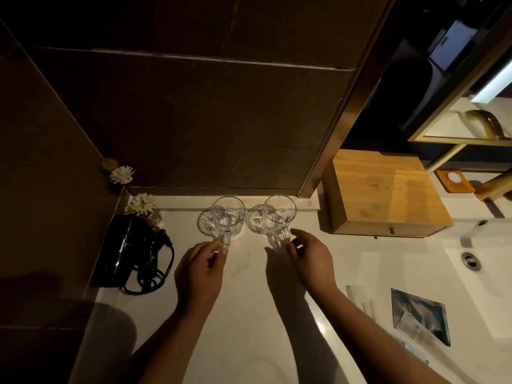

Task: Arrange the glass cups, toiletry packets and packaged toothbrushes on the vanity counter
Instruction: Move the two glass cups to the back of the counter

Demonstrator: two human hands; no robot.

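Far left on the vanity counter: a black hair dryer with its coiled cord, two white dried flowers in the corner behind it; neither belongs to the task. Next, the left glass cup, upright on a round patterned coaster against the back wall, handle pointing straight out toward the person. Left hand sits directly in front of that handle, fingers curled, thumb and forefinger pinched on it. Right glass cup just beside the first, apart from it, on its own coaster, handle also facing the person but turned slightly rightward. Right hand at that handle, fingers loosely spread around it, touching at the tips; whether it actually grips, cannot tell (glass and fingers blur together). Each cup lies dead ahead of its own hand, so each hand is the nearer one for its cup and no crossing is needed; any turn of a cup would likely pivot about the handle. Further right: a bamboo drawer box, then the sink basin. Flat toiletry packets lie near the counter's front, just right of the right forearm, untouched. Toothbrushes not identifiable.
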